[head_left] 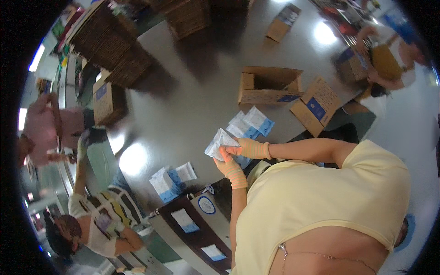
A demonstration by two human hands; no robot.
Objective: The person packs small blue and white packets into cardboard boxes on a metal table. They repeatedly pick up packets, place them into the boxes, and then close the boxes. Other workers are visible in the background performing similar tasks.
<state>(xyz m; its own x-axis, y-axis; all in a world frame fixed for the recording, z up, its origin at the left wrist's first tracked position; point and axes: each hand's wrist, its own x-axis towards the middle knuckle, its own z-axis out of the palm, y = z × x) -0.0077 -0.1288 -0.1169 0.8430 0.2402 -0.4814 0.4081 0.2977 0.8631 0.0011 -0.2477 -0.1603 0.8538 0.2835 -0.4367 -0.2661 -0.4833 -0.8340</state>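
Observation:
Both my hands wear thin yellowish gloves that leave the fingertips bare. Between them is a white packet [220, 141], lifted a little above the grey table [169, 114]. My left hand [232, 170] grips its lower edge, thumb on top. From the right side my right hand [251, 148] holds the same packet, fingers closed on it. Beside my right hand lie several white and blue packets [259, 120], overlapping on the table. Part of another blue packet [243, 161] shows beneath my hands. Farther left sits a small pile of similar packets [164, 183].
A dark conveyor belt [199, 238] carrying spaced packets runs up to the table's near edge. An open cardboard box [270, 96] and another carton [316, 106] stand beyond my right hand. Cardboard stacks [110, 46] rise at the far left. Other people work at left and far right.

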